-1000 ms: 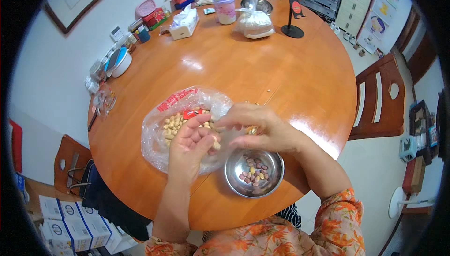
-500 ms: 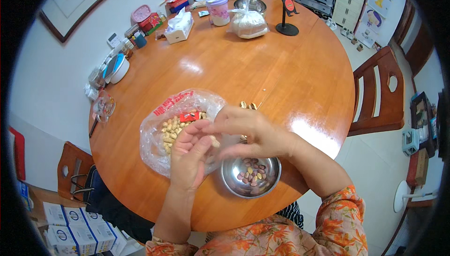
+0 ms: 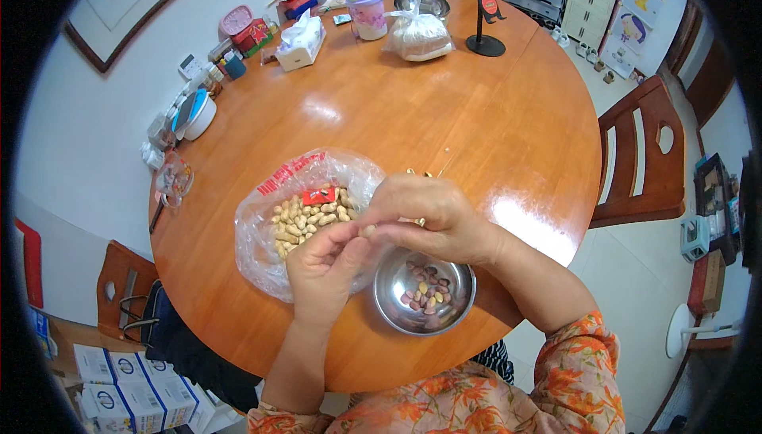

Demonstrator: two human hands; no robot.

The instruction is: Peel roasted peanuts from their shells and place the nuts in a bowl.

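Fingertips of my left hand [image 3: 327, 269] and my right hand [image 3: 432, 216] meet, both pinching a small pale peanut [image 3: 367, 231]. Most of it is hidden by the fingers. Under my right hand sits a steel bowl [image 3: 386, 307], with several shelled peanut kernels [image 3: 429, 289], reddish and yellowish, inside. To the left lies a clear plastic bag [image 3: 255, 263] with red print, spread open. It holds many unshelled peanuts [image 3: 302, 223] and a small red packet [image 3: 319, 196]. Bits of peanut shell [image 3: 427, 173] show just beyond my right hand, which hides the rest.
The round wooden table [image 3: 492, 132] carries, at its far side, a tissue box [image 3: 300, 54], a lidded purple cup [image 3: 367, 17], a tied bag of white stuff [image 3: 419, 41] and a black stand [image 3: 485, 45]. A glass dish [image 3: 175, 178] stands at the left edge. A wooden chair [image 3: 639, 164] is at right.
My right hand's fingers have closed in from a spread pose to meet the left fingertips at the peanut. The left hand has turned slightly, uncovering more peanuts in the bag.
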